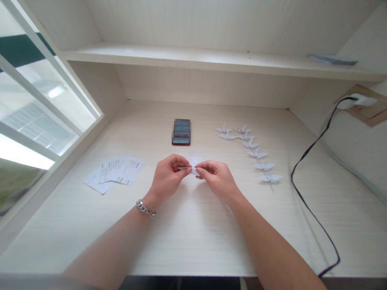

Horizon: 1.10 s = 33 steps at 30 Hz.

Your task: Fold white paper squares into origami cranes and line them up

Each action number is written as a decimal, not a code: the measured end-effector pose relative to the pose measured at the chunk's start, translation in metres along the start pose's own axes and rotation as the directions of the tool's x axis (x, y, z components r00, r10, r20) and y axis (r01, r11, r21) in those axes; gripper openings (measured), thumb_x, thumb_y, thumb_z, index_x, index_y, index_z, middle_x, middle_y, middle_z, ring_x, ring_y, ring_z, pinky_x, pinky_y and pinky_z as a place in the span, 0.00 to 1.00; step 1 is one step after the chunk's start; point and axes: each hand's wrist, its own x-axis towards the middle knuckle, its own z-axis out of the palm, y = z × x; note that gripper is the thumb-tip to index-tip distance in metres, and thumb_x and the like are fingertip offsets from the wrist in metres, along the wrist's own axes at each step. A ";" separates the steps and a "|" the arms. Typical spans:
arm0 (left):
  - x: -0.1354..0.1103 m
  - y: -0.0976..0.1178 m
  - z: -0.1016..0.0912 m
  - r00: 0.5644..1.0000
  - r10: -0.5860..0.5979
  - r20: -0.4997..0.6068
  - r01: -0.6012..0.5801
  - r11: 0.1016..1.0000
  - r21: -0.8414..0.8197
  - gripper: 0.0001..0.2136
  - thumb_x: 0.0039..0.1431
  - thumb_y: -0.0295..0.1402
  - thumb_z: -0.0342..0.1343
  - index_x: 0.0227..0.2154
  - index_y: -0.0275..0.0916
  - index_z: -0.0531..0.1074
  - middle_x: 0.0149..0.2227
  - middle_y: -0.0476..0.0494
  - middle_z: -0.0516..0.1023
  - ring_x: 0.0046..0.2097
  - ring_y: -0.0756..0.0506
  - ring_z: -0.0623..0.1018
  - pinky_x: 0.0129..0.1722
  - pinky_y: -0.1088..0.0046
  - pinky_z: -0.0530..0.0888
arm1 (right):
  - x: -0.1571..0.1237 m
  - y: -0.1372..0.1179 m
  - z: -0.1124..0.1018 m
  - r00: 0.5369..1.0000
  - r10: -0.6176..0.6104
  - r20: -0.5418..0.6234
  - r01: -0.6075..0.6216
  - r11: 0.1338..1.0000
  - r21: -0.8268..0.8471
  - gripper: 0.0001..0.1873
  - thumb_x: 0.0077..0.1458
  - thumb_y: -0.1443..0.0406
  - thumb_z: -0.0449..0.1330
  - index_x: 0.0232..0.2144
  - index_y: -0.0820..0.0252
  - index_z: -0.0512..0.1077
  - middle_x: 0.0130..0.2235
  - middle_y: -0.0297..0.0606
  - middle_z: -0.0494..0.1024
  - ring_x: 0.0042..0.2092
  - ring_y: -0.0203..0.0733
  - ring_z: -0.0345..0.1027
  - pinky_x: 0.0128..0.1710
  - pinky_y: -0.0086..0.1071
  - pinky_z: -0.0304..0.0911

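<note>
Left hand (167, 177): is pinching white paper (194, 171), thumb against fingertips, over the desk (189, 246).
Right hand (217, 177): is pinching its other side, probably steadying it.
Printed sheets (123, 170): are lying leftward, seemingly within reach.
Paper cranes (257, 154): are sitting rightward, perhaps leaving working room.
Phone (181, 132): is lying beyond, seemingly viewable.

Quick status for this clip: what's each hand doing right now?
Left hand: closed, thumb and fingers pinching a small folded white paper piece.
Right hand: closed, pinching the same paper piece from its right side.
</note>
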 end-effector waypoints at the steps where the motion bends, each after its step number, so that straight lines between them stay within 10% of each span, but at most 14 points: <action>1: 0.000 0.000 0.000 1.000 0.000 -0.003 0.000 1.000 0.000 0.08 0.44 0.28 0.61 0.29 0.34 0.69 0.29 0.45 0.75 0.32 0.49 0.75 0.33 0.73 0.72 | 0.001 0.001 0.000 1.000 0.017 -0.006 -0.017 1.000 0.021 0.08 0.48 0.64 0.58 0.30 0.63 0.73 0.30 0.38 0.76 0.31 0.38 0.69 0.33 0.33 0.67; 9: 0.001 -0.001 -0.002 0.999 -0.036 -0.008 0.036 0.999 -0.012 0.09 0.43 0.28 0.62 0.28 0.35 0.68 0.29 0.46 0.75 0.31 0.50 0.75 0.32 0.74 0.72 | 0.004 0.003 -0.004 0.995 0.072 0.075 -0.081 0.989 0.126 0.11 0.47 0.61 0.58 0.32 0.62 0.73 0.28 0.35 0.75 0.28 0.36 0.69 0.33 0.34 0.67; 17: 0.001 0.000 -0.006 0.998 -0.056 0.037 0.055 0.998 0.030 0.09 0.43 0.30 0.61 0.28 0.34 0.70 0.29 0.45 0.75 0.31 0.49 0.75 0.33 0.72 0.73 | -0.002 -0.005 -0.005 0.996 -0.079 0.032 0.085 0.955 -0.286 0.08 0.51 0.64 0.55 0.30 0.60 0.73 0.29 0.37 0.76 0.32 0.38 0.68 0.33 0.30 0.62; 33: -0.003 0.001 -0.001 0.994 -0.048 0.100 0.035 0.991 0.130 0.05 0.44 0.28 0.58 0.26 0.36 0.68 0.28 0.46 0.74 0.31 0.50 0.74 0.31 0.74 0.70 | -0.005 -0.014 -0.008 0.992 -0.052 0.117 0.100 0.886 -0.453 0.08 0.47 0.68 0.54 0.26 0.61 0.74 0.24 0.33 0.75 0.25 0.33 0.63 0.24 0.26 0.54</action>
